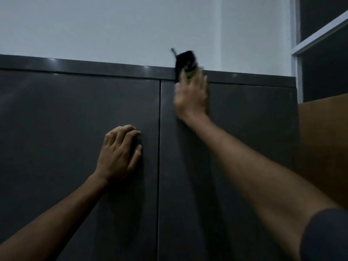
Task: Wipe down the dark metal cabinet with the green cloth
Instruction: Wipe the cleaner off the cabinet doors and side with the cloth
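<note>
The right hand grips the bunched green cloth at the dark metal cabinet top edge; left hand rests relaxed on the left door. The blurred, loosely bunched cloth could slip behind the cabinet.

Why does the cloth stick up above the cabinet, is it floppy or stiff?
The cloth is probably soft and floppy: it bunches in the right hand, with a corner flicking up past the cabinet top. It looks light, since one raised hand carries it. The blur hides its exact shape.
</note>
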